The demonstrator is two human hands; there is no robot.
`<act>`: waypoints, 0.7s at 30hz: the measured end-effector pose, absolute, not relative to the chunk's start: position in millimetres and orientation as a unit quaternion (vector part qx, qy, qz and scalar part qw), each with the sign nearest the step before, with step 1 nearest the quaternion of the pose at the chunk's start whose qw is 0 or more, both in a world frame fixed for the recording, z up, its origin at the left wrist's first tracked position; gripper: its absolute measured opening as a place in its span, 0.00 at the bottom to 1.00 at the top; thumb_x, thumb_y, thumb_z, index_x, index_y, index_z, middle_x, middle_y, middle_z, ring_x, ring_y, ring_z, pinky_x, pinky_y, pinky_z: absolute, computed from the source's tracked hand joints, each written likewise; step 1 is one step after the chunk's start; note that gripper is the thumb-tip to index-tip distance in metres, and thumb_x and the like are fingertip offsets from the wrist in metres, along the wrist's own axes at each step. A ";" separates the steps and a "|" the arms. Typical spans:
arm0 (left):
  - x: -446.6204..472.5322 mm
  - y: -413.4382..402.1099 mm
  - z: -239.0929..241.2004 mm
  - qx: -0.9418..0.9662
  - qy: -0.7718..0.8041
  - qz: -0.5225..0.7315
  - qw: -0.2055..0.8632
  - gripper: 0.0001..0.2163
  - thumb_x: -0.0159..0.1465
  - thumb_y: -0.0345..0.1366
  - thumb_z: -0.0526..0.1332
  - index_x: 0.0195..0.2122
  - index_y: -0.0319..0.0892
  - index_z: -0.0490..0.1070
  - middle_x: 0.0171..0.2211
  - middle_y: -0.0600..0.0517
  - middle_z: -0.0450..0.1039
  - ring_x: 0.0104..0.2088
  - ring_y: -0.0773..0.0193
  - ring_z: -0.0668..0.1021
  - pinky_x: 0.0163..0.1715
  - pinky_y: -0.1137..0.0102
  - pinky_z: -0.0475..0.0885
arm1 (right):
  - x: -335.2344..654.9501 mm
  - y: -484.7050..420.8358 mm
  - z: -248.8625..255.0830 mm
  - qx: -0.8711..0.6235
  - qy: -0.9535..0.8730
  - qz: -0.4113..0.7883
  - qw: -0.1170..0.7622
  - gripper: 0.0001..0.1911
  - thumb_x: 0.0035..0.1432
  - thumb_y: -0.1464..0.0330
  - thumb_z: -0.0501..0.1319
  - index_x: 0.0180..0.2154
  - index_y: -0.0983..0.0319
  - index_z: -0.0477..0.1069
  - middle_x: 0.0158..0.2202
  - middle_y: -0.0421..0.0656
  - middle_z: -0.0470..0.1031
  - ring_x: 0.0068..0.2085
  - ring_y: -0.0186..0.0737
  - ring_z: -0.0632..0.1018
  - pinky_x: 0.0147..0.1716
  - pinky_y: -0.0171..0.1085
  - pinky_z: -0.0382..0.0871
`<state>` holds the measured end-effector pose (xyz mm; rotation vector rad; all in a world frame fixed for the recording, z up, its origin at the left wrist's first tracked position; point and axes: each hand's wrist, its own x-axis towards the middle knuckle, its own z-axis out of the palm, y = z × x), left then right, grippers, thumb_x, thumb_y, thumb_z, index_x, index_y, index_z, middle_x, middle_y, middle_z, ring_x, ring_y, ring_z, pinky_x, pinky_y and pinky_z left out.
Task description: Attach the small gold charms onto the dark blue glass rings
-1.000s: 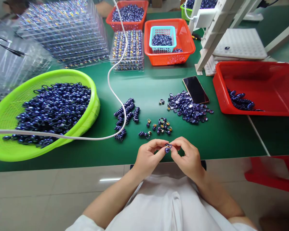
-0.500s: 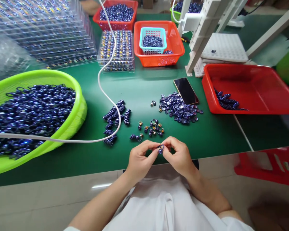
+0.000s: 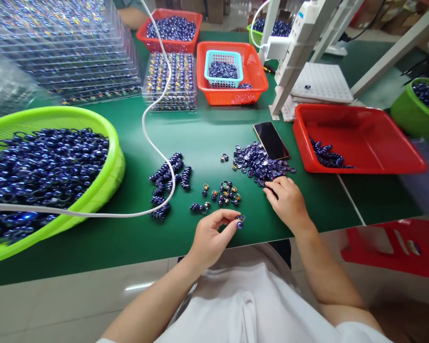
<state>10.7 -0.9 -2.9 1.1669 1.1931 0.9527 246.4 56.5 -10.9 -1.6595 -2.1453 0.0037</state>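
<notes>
My left hand (image 3: 214, 233) pinches a small dark blue ring with a shiny bead (image 3: 240, 223) between thumb and forefinger, just over the front edge of the green table. Off to the right, my right hand (image 3: 288, 202) has its thumb and forefinger tips close together at the near edge of a pile of small dark blue discs (image 3: 259, 163). Whether a disc is between those tips is too small to tell. Several blue and gold rings (image 3: 229, 193) lie beyond my left hand. Stacked dark blue rings (image 3: 168, 174) lie further left, partly under a white cable (image 3: 143, 215).
A green basket (image 3: 116, 162) of dark blue rings stands at left. A phone (image 3: 270, 139) touches the disc pile. At right is a red tray (image 3: 364, 143) with some rings. Clear trays (image 3: 169, 81) and an orange basket (image 3: 232, 97) stand behind, beside a white post (image 3: 289, 66).
My right hand has let go of the ring and moved right and forward to the disc pile. My left hand stays nearly in place with the ring. The view has shifted slightly.
</notes>
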 end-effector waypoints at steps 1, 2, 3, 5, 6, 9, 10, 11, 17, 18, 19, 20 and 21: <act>9.9 -1.0 -3.1 0.488 0.511 0.408 0.578 0.07 0.61 0.36 0.66 0.38 0.40 0.79 0.34 0.48 0.80 0.33 0.63 0.79 0.36 0.72 0.73 | 245.5 53.3 -11.5 -0.593 -0.778 0.000 0.207 0.09 0.64 0.69 0.60 0.42 0.63 0.78 0.37 0.48 0.75 0.40 0.47 0.75 0.44 0.45 0.70; 9.0 -1.1 -3.4 0.478 0.514 0.410 0.583 0.07 0.61 0.36 0.66 0.38 0.40 0.79 0.34 0.48 0.80 0.33 0.63 0.79 0.36 0.72 0.73 | 244.6 49.1 -11.8 -0.588 -0.783 0.004 0.203 0.09 0.64 0.69 0.60 0.42 0.62 0.79 0.37 0.47 0.75 0.40 0.46 0.75 0.43 0.44 0.70; 8.2 -1.1 -3.6 0.468 0.517 0.411 0.587 0.07 0.61 0.37 0.67 0.38 0.40 0.79 0.34 0.48 0.80 0.33 0.63 0.79 0.36 0.72 0.73 | 243.9 44.3 -11.9 -0.584 -0.786 0.010 0.202 0.09 0.64 0.69 0.60 0.42 0.62 0.79 0.37 0.47 0.76 0.40 0.46 0.75 0.42 0.44 0.70; 6.9 -0.6 -3.9 0.448 0.521 0.415 0.596 0.08 0.60 0.37 0.67 0.38 0.40 0.79 0.34 0.48 0.80 0.33 0.64 0.78 0.35 0.72 0.73 | 243.1 34.4 -11.4 -0.578 -0.790 0.026 0.204 0.08 0.64 0.68 0.61 0.41 0.59 0.80 0.38 0.46 0.76 0.40 0.46 0.75 0.40 0.45 0.69; 6.7 0.0 -3.9 0.437 0.523 0.419 0.600 0.08 0.59 0.37 0.68 0.37 0.40 0.79 0.34 0.49 0.80 0.32 0.64 0.78 0.35 0.73 0.73 | 242.8 29.7 -10.6 -0.577 -0.787 0.033 0.214 0.08 0.63 0.68 0.61 0.41 0.58 0.80 0.39 0.46 0.76 0.40 0.46 0.75 0.40 0.45 0.69; 8.0 3.3 -2.8 0.408 0.519 0.436 0.612 0.07 0.58 0.37 0.69 0.36 0.40 0.80 0.33 0.50 0.80 0.32 0.66 0.77 0.34 0.74 0.73 | 238.1 17.3 -5.1 -0.570 -0.763 0.079 0.295 0.08 0.63 0.69 0.62 0.41 0.58 0.79 0.40 0.46 0.77 0.40 0.44 0.76 0.43 0.46 0.70; 9.1 4.7 -2.1 0.400 0.513 0.443 0.617 0.07 0.58 0.37 0.69 0.36 0.41 0.80 0.33 0.50 0.80 0.32 0.66 0.77 0.34 0.74 0.73 | 234.4 13.5 -2.1 -0.561 -0.752 0.112 0.328 0.08 0.63 0.70 0.61 0.42 0.58 0.79 0.40 0.46 0.77 0.41 0.43 0.77 0.43 0.44 0.71; 10.3 5.8 -1.2 0.393 0.505 0.452 0.622 0.07 0.58 0.36 0.69 0.36 0.41 0.80 0.34 0.50 0.81 0.33 0.66 0.78 0.34 0.75 0.73 | 229.6 9.8 1.3 -0.545 -0.743 0.159 0.353 0.09 0.64 0.71 0.61 0.43 0.58 0.78 0.40 0.45 0.78 0.41 0.42 0.78 0.43 0.42 0.72; 15.9 3.0 9.3 0.370 0.445 0.484 0.656 0.07 0.58 0.35 0.69 0.38 0.42 0.80 0.39 0.49 0.82 0.39 0.63 0.81 0.42 0.72 0.75 | 190.1 -5.0 12.5 -0.497 -0.701 0.324 0.396 0.06 0.62 0.71 0.63 0.41 0.58 0.76 0.35 0.39 0.80 0.35 0.35 0.80 0.37 0.33 0.74; 15.8 1.2 10.9 0.371 0.441 0.484 0.658 0.07 0.59 0.34 0.69 0.38 0.42 0.80 0.39 0.48 0.82 0.40 0.62 0.81 0.43 0.71 0.75 | 185.2 -6.0 11.5 -0.513 -0.683 0.328 0.403 0.04 0.61 0.71 0.63 0.40 0.58 0.75 0.34 0.39 0.80 0.33 0.35 0.79 0.35 0.32 0.74; 15.3 -0.4 11.8 0.370 0.440 0.485 0.659 0.07 0.59 0.34 0.69 0.38 0.41 0.80 0.39 0.48 0.83 0.40 0.61 0.82 0.43 0.71 0.76 | 181.3 -6.9 9.9 -0.529 -0.665 0.331 0.410 0.03 0.61 0.70 0.64 0.39 0.58 0.75 0.32 0.38 0.79 0.31 0.34 0.79 0.33 0.32 0.73; 14.6 -1.7 11.9 0.367 0.442 0.487 0.658 0.06 0.59 0.34 0.69 0.38 0.41 0.80 0.39 0.48 0.83 0.40 0.61 0.82 0.43 0.71 0.76 | 178.4 -7.7 7.9 -0.543 -0.648 0.334 0.416 0.02 0.61 0.69 0.64 0.38 0.58 0.75 0.31 0.38 0.79 0.30 0.34 0.78 0.32 0.32 0.73; 13.6 -2.6 11.1 0.359 0.444 0.491 0.658 0.06 0.59 0.34 0.70 0.37 0.41 0.80 0.38 0.48 0.83 0.40 0.62 0.82 0.43 0.71 0.76 | 176.5 -8.6 5.8 -0.552 -0.635 0.337 0.422 0.02 0.60 0.69 0.64 0.37 0.58 0.74 0.30 0.38 0.79 0.30 0.34 0.78 0.33 0.32 0.73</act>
